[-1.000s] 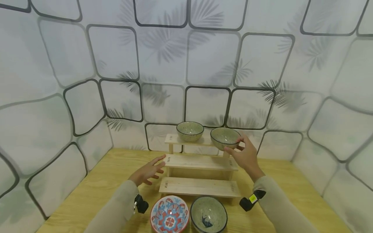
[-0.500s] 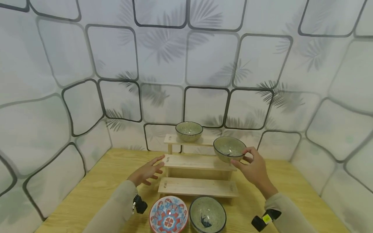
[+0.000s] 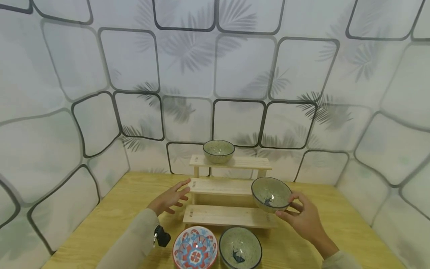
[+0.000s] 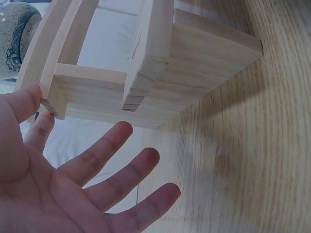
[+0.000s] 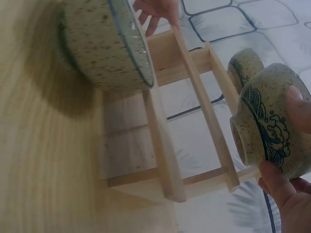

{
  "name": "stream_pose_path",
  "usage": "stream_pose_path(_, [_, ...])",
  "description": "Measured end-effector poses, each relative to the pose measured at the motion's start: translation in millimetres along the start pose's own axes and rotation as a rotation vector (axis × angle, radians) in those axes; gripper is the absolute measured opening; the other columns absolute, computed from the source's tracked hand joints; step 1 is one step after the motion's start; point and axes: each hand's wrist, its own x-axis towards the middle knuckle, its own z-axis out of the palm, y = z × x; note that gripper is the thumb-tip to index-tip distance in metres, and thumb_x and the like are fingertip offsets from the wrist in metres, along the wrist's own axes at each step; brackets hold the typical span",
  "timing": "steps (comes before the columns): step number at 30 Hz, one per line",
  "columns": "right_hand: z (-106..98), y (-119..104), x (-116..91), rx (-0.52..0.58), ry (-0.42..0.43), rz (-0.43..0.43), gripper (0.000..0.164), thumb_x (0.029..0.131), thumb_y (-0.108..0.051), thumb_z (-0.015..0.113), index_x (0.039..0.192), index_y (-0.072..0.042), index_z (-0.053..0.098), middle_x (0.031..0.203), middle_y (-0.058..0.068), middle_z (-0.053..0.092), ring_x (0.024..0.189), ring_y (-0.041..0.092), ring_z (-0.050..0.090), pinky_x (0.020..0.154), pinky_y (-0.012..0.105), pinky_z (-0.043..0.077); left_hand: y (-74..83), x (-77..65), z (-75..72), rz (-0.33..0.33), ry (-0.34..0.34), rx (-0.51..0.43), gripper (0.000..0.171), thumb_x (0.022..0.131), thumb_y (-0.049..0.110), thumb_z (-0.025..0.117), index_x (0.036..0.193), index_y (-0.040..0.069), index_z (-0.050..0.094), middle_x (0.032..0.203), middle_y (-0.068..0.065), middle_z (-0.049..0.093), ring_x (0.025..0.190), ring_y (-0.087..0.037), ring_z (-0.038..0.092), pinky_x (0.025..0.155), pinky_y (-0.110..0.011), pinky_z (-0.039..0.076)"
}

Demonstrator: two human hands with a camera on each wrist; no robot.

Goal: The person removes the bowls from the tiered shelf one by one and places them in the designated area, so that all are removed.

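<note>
1 bowl (image 3: 218, 151) sits on the rack's (image 3: 230, 185) top step, 2 bowls (image 3: 195, 247) before it.

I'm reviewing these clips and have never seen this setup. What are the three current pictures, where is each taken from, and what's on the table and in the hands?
No machine here: a person works bare-handed, wearing three cameras. The wide picture comes from the head; the other two from each wrist. On the wooden table stands a three-step wooden rack with one speckled bowl on its top step. In front lie a red-and-blue patterned bowl and a speckled fish bowl. The right hand grips another speckled bowl in the air beside the rack. The left hand, fingers spread, touches the rack's left end and holds nothing.
</note>
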Motion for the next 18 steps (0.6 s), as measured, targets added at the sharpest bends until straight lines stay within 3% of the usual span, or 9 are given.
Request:
stream_pose_path(3, [-1,4,-10,0.009,-0.006,-0.035,0.045,0.069,0.013,0.081,0.091,0.004,0.043,0.13,0.034,0.043,0.102,0.056,0.057,0.07,0.031,0.056,-0.3,1.2,0.0,0.0,0.001,0.003,0.064,0.097,0.058,0.046,0.154,0.036,0.025,0.133,-0.021,0.054,0.117,-0.048,0.052,0.081,-0.066,0.044])
stream_pose_path(9, [-4,10,-27,0.028,-0.01,0.0,0.046,0.066,0.017,0.08,0.088,0.004,0.042,0.13,0.034,0.042,0.1,0.011,0.062,0.068,0.034,0.056,-0.3,2.5,0.0,-0.002,-0.001,-0.002,0.064,0.097,0.058,0.046,0.154,0.038,0.025,0.132,-0.017,0.055,0.116,-0.044,0.054,0.081,-0.063,0.045])
stream_pose_path(15, [-7,14,-46,0.041,-0.005,0.084,0.046,0.065,0.018,0.08,0.087,0.004,0.043,0.13,0.036,0.039,0.098,0.017,0.063,0.066,0.035,0.057,0.5,3.6,0.4,-0.005,-0.012,-0.007,0.064,0.097,0.058,0.045,0.154,0.038,0.024,0.134,-0.019,0.054,0.117,-0.044,0.053,0.082,-0.063,0.044])
stream_pose_path(18, [-9,17,-54,0.061,-0.025,0.126,0.045,0.066,0.019,0.079,0.089,0.004,0.043,0.131,0.035,0.039,0.099,0.026,0.064,0.065,0.037,0.057,-0.5,3.1,0.3,-0.007,-0.009,-0.001,0.064,0.098,0.058,0.045,0.154,0.037,0.024,0.133,-0.018,0.054,0.117,-0.044,0.053,0.082,-0.063,0.044])
